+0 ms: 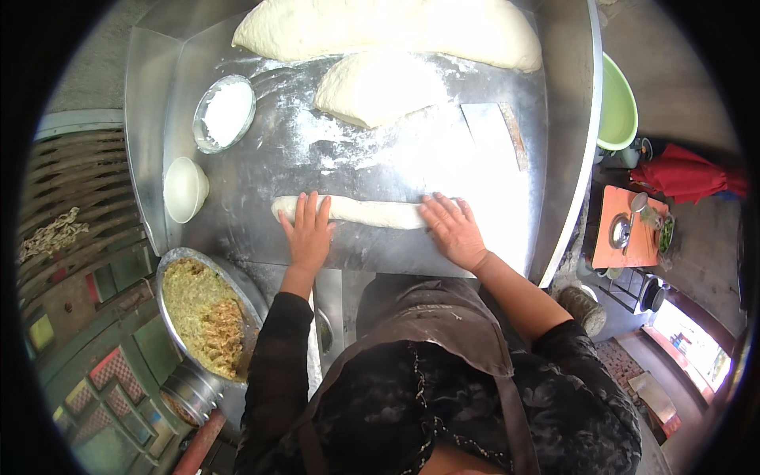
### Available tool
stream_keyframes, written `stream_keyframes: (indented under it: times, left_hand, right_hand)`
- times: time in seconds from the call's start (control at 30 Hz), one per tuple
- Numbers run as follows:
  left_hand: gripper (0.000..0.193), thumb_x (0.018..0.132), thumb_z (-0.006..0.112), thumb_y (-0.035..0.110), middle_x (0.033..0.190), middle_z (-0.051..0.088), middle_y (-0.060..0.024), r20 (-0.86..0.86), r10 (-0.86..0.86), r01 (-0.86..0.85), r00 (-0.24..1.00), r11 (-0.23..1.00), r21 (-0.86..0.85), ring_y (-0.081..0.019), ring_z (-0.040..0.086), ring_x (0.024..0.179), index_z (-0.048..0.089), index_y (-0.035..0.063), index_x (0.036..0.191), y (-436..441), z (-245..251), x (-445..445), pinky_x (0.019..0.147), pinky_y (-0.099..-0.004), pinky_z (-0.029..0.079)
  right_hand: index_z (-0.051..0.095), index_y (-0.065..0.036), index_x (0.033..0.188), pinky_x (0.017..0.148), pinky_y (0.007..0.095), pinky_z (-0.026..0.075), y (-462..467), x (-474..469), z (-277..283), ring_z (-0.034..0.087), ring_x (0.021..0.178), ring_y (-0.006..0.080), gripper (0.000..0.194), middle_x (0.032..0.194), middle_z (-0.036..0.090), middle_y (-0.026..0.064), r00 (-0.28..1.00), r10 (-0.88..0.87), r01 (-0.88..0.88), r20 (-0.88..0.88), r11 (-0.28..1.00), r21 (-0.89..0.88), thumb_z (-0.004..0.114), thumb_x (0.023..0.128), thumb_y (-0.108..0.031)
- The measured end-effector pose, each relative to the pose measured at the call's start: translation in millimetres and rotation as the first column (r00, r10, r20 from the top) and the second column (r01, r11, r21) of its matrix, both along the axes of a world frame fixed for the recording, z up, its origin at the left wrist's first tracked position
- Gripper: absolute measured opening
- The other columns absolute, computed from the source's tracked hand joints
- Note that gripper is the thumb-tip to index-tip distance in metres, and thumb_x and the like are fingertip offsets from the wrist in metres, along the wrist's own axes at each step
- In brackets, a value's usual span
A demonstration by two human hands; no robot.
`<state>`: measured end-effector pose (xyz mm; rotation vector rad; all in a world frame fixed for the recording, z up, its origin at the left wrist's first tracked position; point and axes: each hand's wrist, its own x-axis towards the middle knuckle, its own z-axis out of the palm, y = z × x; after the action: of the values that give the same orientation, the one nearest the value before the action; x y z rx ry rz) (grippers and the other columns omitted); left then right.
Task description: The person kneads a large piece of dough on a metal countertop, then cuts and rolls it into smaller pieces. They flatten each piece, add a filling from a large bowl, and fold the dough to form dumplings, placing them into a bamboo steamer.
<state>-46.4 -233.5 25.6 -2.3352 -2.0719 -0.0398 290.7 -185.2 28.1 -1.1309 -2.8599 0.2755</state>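
Observation:
A long roll of dough lies crosswise on the floured metal worktop near its front edge. My left hand rests flat on the roll's left end, fingers spread. On the right end lies my right hand, palm down, its fingers over the dough. Neither hand is closed round it. Behind the roll sits a lump of dough, and a very large mass of dough stretches along the back. A dough scraper with a worn handle lies at the right, partly lost in glare.
At the left stand a glass bowl of white flour and a pale bowl. A big metal basin of chopped filling is by the front left corner. Raised metal walls flank the worktop; a green basin is beyond the right one.

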Motion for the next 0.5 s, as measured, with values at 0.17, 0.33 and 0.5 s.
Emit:
stream_keyframes:
  times: [0.17, 0.33, 0.5]
  left_hand:
    - [0.045, 0.083, 0.064, 0.016, 0.121, 0.053, -0.0051, -0.082, -0.02, 0.013, 0.996, 0.996, -0.086, -0.0258, 0.049, 0.119, 0.057, 0.0212, 0.128, 21.4, 5.5, -39.9, 0.108, -0.0614, 0.027]
    - [0.052, 0.082, 0.068, 0.019, 0.123, 0.052, -0.0112, -0.165, 0.25, -0.274, 0.954, 0.952, -0.138, -0.0309, 0.046, 0.121, 0.053, 0.0188, 0.131, 22.3, 38.5, -2.8, 0.11, -0.0571, 0.026]
    - [0.108, 0.063, 0.088, 0.023, 0.143, 0.042, -0.0206, 0.571, -0.201, 0.212, 0.796, 0.976, 0.048, -0.0369, 0.039, 0.134, 0.025, 0.0031, 0.149, 46.8, 44.7, 125.5, 0.113, -0.0531, 0.025]
  right_hand:
    - [0.055, -0.006, 0.121, 0.104, 0.0504, 0.033, 24.6, 10.6, -3.1, 0.036, 0.134, 0.0328, 0.057, 0.141, 0.043, 0.014, 0.957, -0.257, 0.242, -0.136, 0.963, -0.119, 0.078, 0.07, -0.016]
    - [0.058, -0.008, 0.106, 0.085, 0.0441, 0.048, 36.2, -6.2, 15.6, 0.055, 0.112, 0.0306, 0.039, 0.12, 0.056, 0.0128, 0.949, -0.281, 0.238, -0.14, 0.936, -0.26, 0.074, 0.07, -0.009]
    - [0.06, -0.005, 0.112, 0.072, 0.039, 0.053, 44.9, -6.2, 52.5, 0.063, 0.094, 0.0287, 0.035, 0.106, 0.06, 0.0127, 0.911, -0.291, 0.109, -0.293, 0.853, -0.511, 0.071, 0.078, -0.008]
